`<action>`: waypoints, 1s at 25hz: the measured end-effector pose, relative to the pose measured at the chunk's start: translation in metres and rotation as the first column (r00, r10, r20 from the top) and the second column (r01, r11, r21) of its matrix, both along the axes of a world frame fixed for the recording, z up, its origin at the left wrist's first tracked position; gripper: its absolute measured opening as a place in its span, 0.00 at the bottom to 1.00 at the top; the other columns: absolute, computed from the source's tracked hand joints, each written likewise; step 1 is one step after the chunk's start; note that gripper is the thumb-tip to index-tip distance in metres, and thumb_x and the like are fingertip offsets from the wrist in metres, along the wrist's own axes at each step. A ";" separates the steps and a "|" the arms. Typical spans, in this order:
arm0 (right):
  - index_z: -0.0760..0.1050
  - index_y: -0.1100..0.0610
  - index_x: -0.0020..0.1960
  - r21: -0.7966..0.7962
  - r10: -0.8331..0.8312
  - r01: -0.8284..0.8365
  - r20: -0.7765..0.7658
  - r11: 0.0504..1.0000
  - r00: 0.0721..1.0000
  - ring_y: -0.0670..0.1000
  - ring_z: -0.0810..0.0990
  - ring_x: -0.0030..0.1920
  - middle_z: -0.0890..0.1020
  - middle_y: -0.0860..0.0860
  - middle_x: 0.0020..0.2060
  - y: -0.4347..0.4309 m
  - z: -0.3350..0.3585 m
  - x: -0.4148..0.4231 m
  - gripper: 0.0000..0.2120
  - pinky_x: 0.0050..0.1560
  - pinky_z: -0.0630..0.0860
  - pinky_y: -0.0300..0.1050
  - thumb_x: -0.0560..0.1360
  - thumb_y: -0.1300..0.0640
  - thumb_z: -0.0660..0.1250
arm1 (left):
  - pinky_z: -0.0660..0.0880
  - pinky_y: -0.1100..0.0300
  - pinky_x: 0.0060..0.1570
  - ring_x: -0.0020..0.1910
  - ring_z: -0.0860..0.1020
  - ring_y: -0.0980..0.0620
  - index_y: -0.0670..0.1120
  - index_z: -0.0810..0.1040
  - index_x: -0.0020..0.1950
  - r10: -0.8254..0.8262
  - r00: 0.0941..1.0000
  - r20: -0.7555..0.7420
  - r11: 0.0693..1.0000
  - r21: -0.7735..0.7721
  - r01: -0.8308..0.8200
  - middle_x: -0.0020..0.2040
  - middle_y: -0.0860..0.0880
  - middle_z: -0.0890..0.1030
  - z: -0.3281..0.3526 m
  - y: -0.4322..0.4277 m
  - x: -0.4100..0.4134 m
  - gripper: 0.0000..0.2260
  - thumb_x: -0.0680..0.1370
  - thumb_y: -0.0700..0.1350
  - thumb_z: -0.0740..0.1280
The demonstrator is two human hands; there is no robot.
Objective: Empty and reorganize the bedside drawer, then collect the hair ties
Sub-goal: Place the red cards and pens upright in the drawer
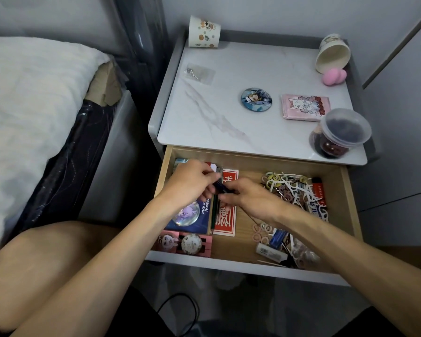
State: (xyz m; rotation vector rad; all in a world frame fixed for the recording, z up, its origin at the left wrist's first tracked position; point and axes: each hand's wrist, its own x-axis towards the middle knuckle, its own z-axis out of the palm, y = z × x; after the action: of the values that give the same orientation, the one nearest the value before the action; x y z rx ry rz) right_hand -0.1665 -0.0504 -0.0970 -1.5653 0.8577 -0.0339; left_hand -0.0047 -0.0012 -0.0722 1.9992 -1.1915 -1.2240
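While L hand [192, 184] + R hand [252, 199] pinch dark pen [221, 187], drawer [253, 161] w/ hair ties [286, 188].

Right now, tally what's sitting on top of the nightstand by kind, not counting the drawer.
Paper cups: 2
Round badge: 1
Pink packet: 1
Pink sponge: 1
Lidded clear jar: 1
Small clear bag: 1
Total: 7
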 end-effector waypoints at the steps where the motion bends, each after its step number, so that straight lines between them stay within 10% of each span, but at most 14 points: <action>1: 0.80 0.64 0.53 0.010 -0.030 0.029 0.028 1.000 0.999 0.46 0.80 0.40 0.82 0.52 0.42 0.002 0.001 0.001 0.07 0.46 0.78 0.37 0.80 0.62 0.64 | 0.79 0.58 0.35 0.30 0.80 0.52 0.41 0.81 0.48 0.001 0.999 -0.036 1.000 -0.001 -0.001 0.33 0.46 0.82 0.000 0.000 0.000 0.07 0.80 0.43 0.68; 16: 0.80 0.57 0.54 -0.037 0.012 -0.018 -0.153 0.999 0.988 0.37 0.76 0.29 0.82 0.48 0.36 0.006 0.007 -0.013 0.08 0.31 0.71 0.30 0.76 0.60 0.70 | 0.79 0.54 0.49 0.42 0.81 0.50 0.42 0.83 0.52 0.031 0.965 0.259 0.998 -0.053 -0.018 0.42 0.47 0.83 0.002 0.000 0.006 0.08 0.80 0.45 0.68; 20: 0.77 0.58 0.55 0.039 -0.190 0.204 -0.231 0.978 0.954 0.47 0.80 0.36 0.84 0.55 0.43 0.009 -0.017 -0.008 0.09 0.39 0.79 0.40 0.75 0.62 0.70 | 0.74 0.49 0.52 0.58 0.77 0.42 0.44 0.79 0.61 0.045 0.783 0.621 0.998 -0.067 -0.005 0.60 0.45 0.79 0.005 0.006 0.018 0.15 0.81 0.52 0.64; 25: 0.72 0.58 0.56 -0.106 -0.376 0.361 -0.280 0.926 0.883 0.48 0.82 0.37 0.83 0.54 0.43 -0.006 -0.052 0.007 0.13 0.35 0.78 0.39 0.75 0.62 0.71 | 0.67 0.52 0.45 0.56 0.76 0.38 0.42 0.78 0.60 -0.074 0.723 0.687 0.997 0.057 0.048 0.58 0.40 0.78 0.000 0.007 0.015 0.15 0.82 0.50 0.62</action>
State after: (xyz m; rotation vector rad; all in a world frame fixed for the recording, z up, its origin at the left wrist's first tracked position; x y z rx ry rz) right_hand -0.1598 -0.0565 -0.1492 -1.4526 1.3979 -0.0977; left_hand 0.0104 0.0056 -0.0719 2.5643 -1.5795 -0.4932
